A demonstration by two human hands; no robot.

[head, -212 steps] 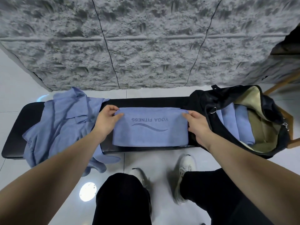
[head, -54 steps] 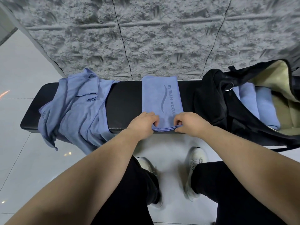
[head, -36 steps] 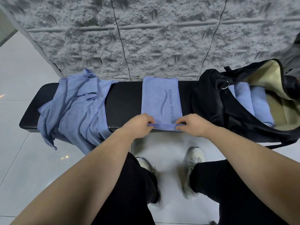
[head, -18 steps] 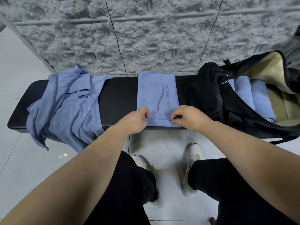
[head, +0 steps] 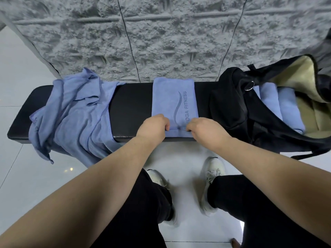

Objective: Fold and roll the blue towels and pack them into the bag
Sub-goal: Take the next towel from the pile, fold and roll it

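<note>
A folded blue towel [head: 172,97] printed YOGA FITNESS lies lengthwise across the middle of a black bench [head: 130,104]. Its near end is turned over into a small roll. My left hand [head: 152,129] and my right hand [head: 206,131] grip that rolled edge from either side, fingers curled over it. To the right on the bench sits an open black bag [head: 236,108] with a tan lining. Two rolled blue towels [head: 279,104] lie inside it.
A loose heap of blue towels [head: 71,115] covers the bench's left part and hangs over its front edge. A rough grey wall [head: 161,36] stands right behind the bench. My legs and white shoes [head: 211,176] are on the pale tiled floor below.
The towel was turned from lying sideways to lying lengthwise. Over the last second my hands have rolled its near edge away from me, covering part of the printed word.
</note>
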